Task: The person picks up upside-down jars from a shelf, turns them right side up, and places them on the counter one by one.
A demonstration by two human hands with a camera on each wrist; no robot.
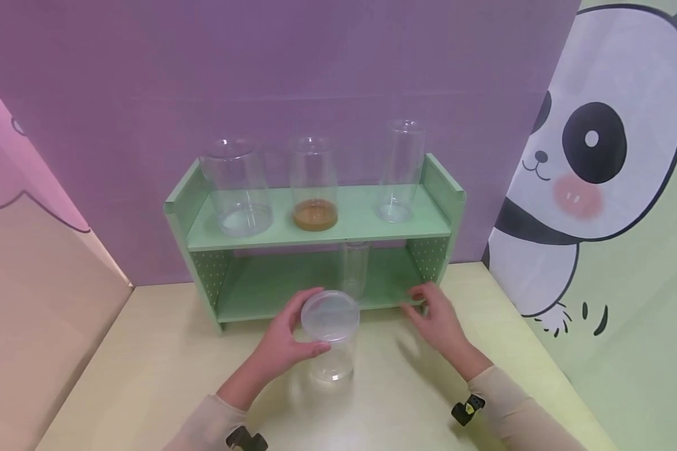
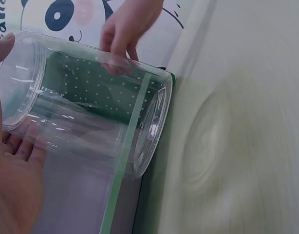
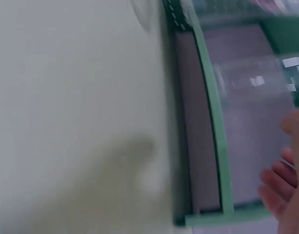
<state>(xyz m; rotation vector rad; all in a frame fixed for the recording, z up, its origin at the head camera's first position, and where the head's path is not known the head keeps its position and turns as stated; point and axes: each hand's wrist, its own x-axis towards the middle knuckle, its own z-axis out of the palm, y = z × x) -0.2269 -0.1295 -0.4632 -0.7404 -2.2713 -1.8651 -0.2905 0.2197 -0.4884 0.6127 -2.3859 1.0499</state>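
My left hand (image 1: 279, 347) grips a clear, round plastic jar (image 1: 334, 363) with a translucent lid (image 1: 330, 316), thumb and fingers around its upper end. In the left wrist view the jar (image 2: 86, 102) appears raised, its base apart from the ring-shaped shadow on the table. Near the lower right front edge of a green two-tier shelf (image 1: 321, 238), my right hand (image 1: 437, 316) is bent at the fingers and holds nothing. A narrow clear container (image 1: 356, 272) stands on the lower tier, between the two hands.
On the upper tier stand a wide clear container (image 1: 239, 188), one with a brown layer at its bottom (image 1: 314, 213) and a tall slim one (image 1: 400, 169). Behind the pale table (image 1: 400, 401) rises a purple wall (image 1: 338, 62); a panda picture (image 1: 592, 156) is at right.
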